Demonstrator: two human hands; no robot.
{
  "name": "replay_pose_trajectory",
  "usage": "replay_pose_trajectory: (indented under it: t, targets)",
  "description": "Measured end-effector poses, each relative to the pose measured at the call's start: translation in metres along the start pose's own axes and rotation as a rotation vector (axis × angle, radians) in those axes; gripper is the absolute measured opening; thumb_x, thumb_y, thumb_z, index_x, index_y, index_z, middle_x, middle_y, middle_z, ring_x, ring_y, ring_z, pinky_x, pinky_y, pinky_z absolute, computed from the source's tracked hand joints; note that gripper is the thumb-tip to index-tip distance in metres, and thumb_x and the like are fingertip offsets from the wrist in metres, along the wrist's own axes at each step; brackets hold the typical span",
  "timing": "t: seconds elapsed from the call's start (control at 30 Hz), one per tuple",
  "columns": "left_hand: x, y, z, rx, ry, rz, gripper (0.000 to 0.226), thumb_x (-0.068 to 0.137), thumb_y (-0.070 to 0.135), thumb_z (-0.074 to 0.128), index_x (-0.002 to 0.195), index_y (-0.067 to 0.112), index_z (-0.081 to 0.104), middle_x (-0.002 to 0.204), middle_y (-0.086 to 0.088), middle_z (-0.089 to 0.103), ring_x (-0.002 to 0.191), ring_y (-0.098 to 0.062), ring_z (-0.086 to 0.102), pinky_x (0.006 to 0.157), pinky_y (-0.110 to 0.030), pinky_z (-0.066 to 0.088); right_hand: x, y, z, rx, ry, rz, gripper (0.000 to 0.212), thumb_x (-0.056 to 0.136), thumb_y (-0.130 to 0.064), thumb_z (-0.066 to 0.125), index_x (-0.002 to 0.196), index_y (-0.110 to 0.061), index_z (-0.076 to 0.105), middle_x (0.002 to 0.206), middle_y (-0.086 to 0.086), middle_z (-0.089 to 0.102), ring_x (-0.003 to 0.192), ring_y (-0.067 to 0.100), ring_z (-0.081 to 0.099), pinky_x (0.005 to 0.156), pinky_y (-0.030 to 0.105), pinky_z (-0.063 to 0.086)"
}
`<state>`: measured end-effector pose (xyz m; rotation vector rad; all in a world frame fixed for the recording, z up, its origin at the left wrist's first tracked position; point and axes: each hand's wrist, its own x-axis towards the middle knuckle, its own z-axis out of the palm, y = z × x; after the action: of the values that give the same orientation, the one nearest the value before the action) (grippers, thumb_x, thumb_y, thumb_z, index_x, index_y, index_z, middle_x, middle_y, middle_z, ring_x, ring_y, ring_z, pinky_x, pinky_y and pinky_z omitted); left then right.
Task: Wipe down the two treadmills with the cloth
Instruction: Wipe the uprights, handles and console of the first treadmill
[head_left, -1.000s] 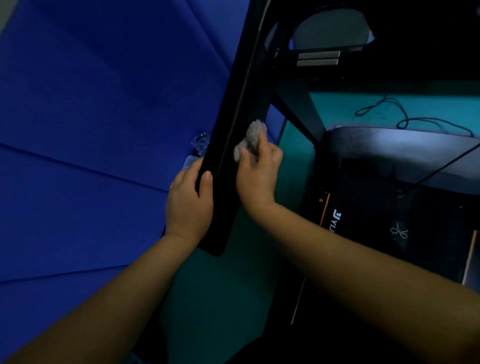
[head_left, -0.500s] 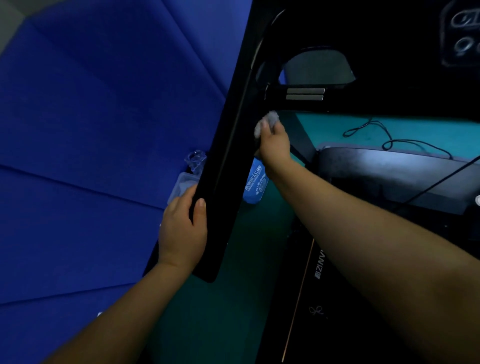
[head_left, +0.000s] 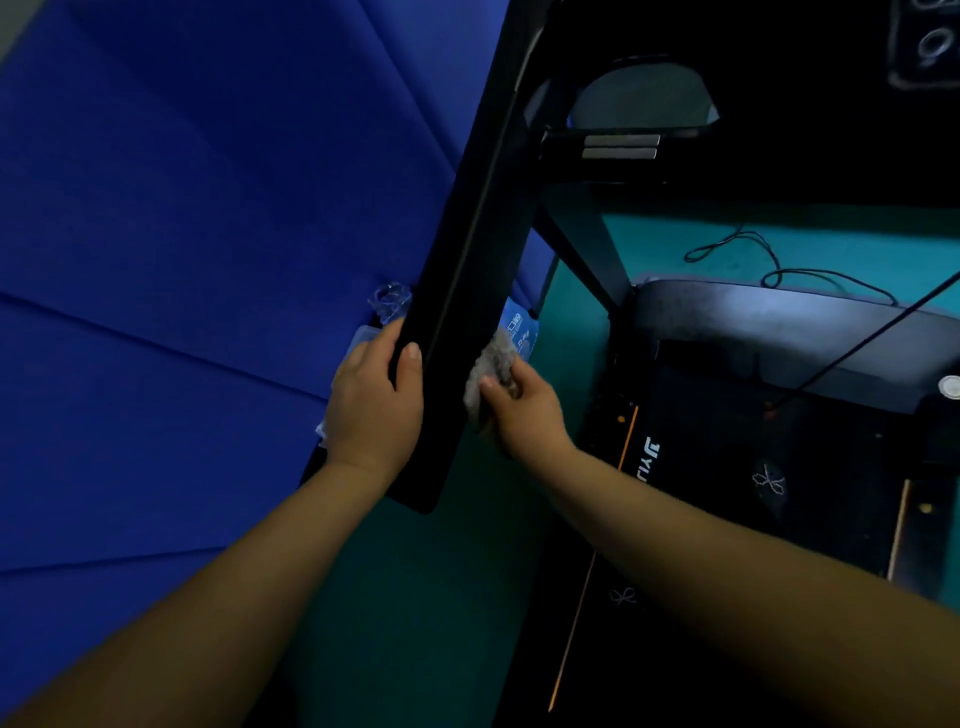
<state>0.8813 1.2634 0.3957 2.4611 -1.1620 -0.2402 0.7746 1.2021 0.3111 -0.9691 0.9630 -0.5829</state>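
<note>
Grey cloth (head_left: 491, 376) is bunched in the right hand (head_left: 524, 415), pressed against the black treadmill handrail (head_left: 467, 291); just left, the left hand (head_left: 371, 410) grips that handrail.

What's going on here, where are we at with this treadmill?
A person is wiping the long black treadmill handrail. The left hand grips the rail near its free end, thumb on top. The right hand pinches a fluffy grey cloth and presses it against the rail's inner side, level with the left hand. The black treadmill deck lies below on the right, neither hand on it.
</note>
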Motion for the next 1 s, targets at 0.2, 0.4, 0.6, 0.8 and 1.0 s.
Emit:
replay_pose_trajectory:
  t: [0.2, 0.4, 0.6, 0.8, 1.0]
  targets:
    - [-0.001, -0.002, 0.0, 0.028, 0.011, 0.006, 0.046, 0.1, 0.041, 0.032, 0.142, 0.025, 0.042, 0.138, -0.003, 0.05, 0.128, -0.023, 0.043, 0.102, -0.043, 0.041, -0.059, 0.04, 0.02, 0.078, -0.092, 0.091, 0.029, 0.09, 0.001, 0.057, 0.119, -0.001, 0.061, 0.106, 0.009, 0.069, 0.088, 0.003, 0.062, 0.087, 0.021, 0.049]
    - [-0.002, 0.0, 0.001, 0.025, 0.007, -0.015, 0.044, 0.101, 0.039, 0.034, 0.143, 0.026, 0.042, 0.138, -0.001, 0.049, 0.127, -0.019, 0.043, 0.097, -0.032, 0.036, -0.079, 0.044, 0.012, -0.028, -0.227, 0.165, 0.024, 0.092, -0.006, 0.059, 0.116, -0.006, 0.063, 0.101, -0.001, 0.065, 0.089, 0.006, 0.061, 0.071, 0.003, 0.045]
    - [-0.002, 0.003, -0.002, -0.035, -0.009, -0.052, 0.043, 0.101, 0.04, 0.035, 0.142, 0.029, 0.041, 0.137, -0.002, 0.049, 0.125, -0.02, 0.044, 0.104, -0.041, 0.038, -0.08, 0.025, 0.005, 0.037, 0.03, 0.023, 0.031, 0.088, -0.004, 0.061, 0.111, -0.024, 0.056, 0.103, -0.005, 0.064, 0.088, -0.007, 0.06, 0.083, 0.008, 0.045]
    - [0.0, 0.003, -0.003, -0.075, -0.024, -0.068, 0.043, 0.101, 0.035, 0.039, 0.142, 0.026, 0.043, 0.136, -0.005, 0.049, 0.124, -0.018, 0.045, 0.096, -0.025, 0.034, -0.09, 0.012, 0.038, -0.169, 0.036, -0.179, 0.03, 0.084, -0.011, 0.069, 0.107, -0.016, 0.051, 0.105, 0.0, 0.043, 0.09, 0.007, 0.046, 0.079, -0.003, 0.032]
    - [0.0, 0.002, -0.001, -0.101, -0.025, -0.085, 0.043, 0.101, 0.038, 0.039, 0.142, 0.028, 0.042, 0.138, -0.003, 0.047, 0.125, -0.017, 0.044, 0.1, -0.029, 0.036, -0.089, 0.035, 0.018, -0.317, -0.074, -0.166, 0.028, 0.084, -0.008, 0.067, 0.089, -0.018, 0.042, 0.096, 0.001, 0.044, 0.079, 0.004, 0.039, 0.073, -0.002, 0.03]
